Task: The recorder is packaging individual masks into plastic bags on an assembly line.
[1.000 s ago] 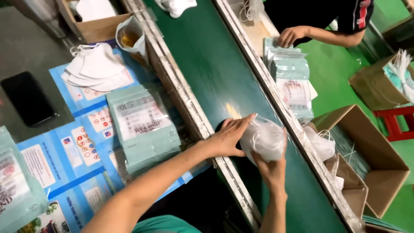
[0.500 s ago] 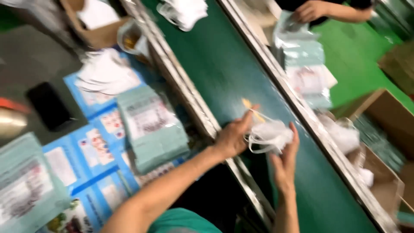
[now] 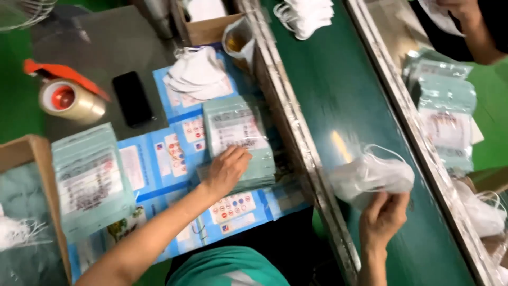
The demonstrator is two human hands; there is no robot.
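Observation:
My right hand [image 3: 382, 217] holds a small bundle of white face masks [image 3: 370, 176] by its lower edge, above the dark green conveyor belt [image 3: 338, 79]. My left hand [image 3: 225, 170] lies flat, fingers spread, on a stack of pale green printed pouches [image 3: 237, 139] on the work table to the left of the belt. A loose pile of white masks [image 3: 198, 74] sits behind that stack.
A second pouch stack [image 3: 90, 180] lies at the left beside a cardboard box [image 3: 32, 153]. A black phone [image 3: 132, 98] and a tape roll [image 3: 69, 100] sit further back. More masks [image 3: 307, 16] ride the belt. Another person's arm [image 3: 465, 26] works over pouches [image 3: 444, 111] at right.
My left hand let go of the mask bundle and moved left onto the pouch stack. My right hand keeps the bundle alone. The view swung to the left.

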